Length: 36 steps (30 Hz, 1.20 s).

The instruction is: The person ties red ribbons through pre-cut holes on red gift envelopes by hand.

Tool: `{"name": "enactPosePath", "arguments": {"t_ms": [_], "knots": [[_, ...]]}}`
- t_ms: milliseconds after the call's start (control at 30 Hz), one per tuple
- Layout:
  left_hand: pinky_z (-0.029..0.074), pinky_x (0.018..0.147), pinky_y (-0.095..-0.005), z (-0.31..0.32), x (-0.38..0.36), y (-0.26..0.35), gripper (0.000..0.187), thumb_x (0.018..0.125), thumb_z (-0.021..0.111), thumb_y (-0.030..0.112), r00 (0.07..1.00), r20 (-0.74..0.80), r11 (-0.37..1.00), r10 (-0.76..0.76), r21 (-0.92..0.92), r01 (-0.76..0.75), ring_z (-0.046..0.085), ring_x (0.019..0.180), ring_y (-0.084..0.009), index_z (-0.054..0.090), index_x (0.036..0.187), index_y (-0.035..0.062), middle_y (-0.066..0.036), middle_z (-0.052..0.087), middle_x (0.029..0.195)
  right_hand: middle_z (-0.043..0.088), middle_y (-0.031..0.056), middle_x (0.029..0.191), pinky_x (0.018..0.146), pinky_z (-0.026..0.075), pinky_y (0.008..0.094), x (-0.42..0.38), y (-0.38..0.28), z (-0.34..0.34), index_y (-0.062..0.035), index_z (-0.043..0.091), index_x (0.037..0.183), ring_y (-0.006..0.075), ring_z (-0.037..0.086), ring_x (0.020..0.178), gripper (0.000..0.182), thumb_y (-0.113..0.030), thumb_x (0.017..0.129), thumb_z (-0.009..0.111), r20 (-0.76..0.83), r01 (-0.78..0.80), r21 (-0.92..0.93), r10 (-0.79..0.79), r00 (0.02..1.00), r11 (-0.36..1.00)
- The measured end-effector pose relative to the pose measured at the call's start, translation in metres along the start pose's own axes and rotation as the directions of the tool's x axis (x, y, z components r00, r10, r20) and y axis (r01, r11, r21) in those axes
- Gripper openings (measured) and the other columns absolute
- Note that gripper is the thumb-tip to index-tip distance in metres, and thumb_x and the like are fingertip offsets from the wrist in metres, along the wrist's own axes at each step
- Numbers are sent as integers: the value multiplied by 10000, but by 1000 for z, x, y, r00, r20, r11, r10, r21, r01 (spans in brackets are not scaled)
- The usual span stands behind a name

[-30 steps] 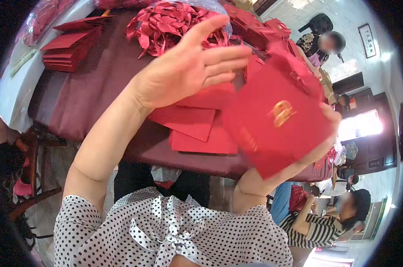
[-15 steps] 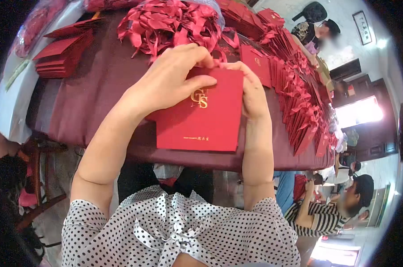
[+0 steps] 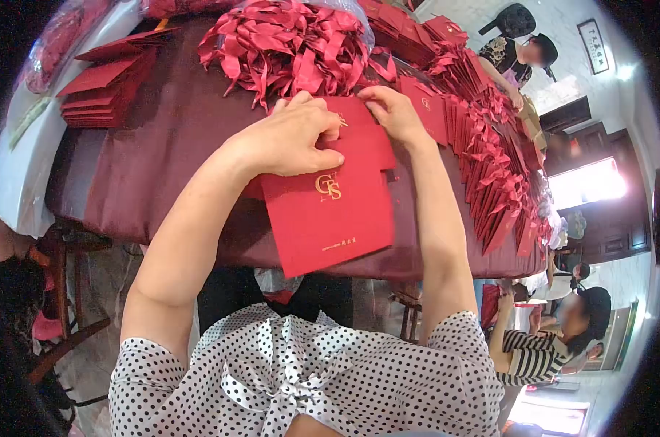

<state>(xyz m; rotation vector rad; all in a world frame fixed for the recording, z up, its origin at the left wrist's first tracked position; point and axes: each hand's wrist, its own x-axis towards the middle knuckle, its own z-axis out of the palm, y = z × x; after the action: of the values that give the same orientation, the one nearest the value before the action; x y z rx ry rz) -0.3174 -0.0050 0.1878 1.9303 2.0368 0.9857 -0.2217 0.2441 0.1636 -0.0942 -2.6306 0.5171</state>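
A red paper gift bag [image 3: 333, 218] with a gold logo is tilted at the table's front edge, its lower corner hanging past it. My left hand [image 3: 286, 138] is closed at its top, thumb lying across the front; the curled fingers partly hide what they grip. Just beyond, a second red gift bag [image 3: 366, 138] lies flat, partly covered by the first bag and my left hand. At that far bag's upper right corner, my right hand [image 3: 395, 116] is closed with thumb and fingertips pinching the edge.
A heap of red ribbons [image 3: 286, 44] in clear plastic sits ahead. Rows of red bags with ribbon handles [image 3: 490, 160] line the right side of the dark red tablecloth [image 3: 162, 175]. Folded red bags [image 3: 100, 95] stand at left. Other people [image 3: 537, 349] are at right.
The front bag has tilted and slid toward me, uncovering another bag beneath. My right hand has shifted from behind the bag's right side to the far bag's top corner.
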Motion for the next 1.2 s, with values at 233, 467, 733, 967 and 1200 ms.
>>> {"name": "enactPosePath", "arguments": {"t_ms": [233,467,733,967,1200], "knots": [[361,827,-403,0,4,0,320,776,646,359,998,-5,992,-65,-112,64,467,928,-267,581,751,46,-99,555,836,551,82,854,753,453,298,33,13,4,-83,646,950,219,557,840,179,-8,790,615,71,223,-3,-223,972,975],[435,700,-221,-2,7,-11,132,834,605,60,989,59,709,-138,-691,140,532,784,-69,593,927,-33,-27,613,840,589,96,882,798,466,340,28,28,-3,-55,660,852,263,576,896,114,-115,757,681,-118,86,-125,-101,988,988],[417,736,-188,-3,8,-12,109,871,584,101,978,135,555,-159,-807,202,508,792,-39,587,945,21,34,571,843,625,50,886,783,468,244,-27,-67,-70,-6,600,968,110,580,816,104,-69,914,537,-461,180,583,139,877,792],[411,685,-174,-4,9,-6,103,877,591,119,955,171,552,-241,-786,279,495,759,-33,570,924,30,42,557,828,623,85,768,640,473,263,-48,-130,-39,-11,647,872,164,606,692,105,-64,783,663,-129,-62,239,95,987,969],[398,661,-174,0,9,-4,108,863,607,119,978,63,661,-198,-728,181,474,744,-16,568,901,26,54,536,798,610,110,734,593,474,292,-46,-131,-30,-8,625,818,207,604,642,88,-74,773,663,-154,-52,168,79,985,984]]}}
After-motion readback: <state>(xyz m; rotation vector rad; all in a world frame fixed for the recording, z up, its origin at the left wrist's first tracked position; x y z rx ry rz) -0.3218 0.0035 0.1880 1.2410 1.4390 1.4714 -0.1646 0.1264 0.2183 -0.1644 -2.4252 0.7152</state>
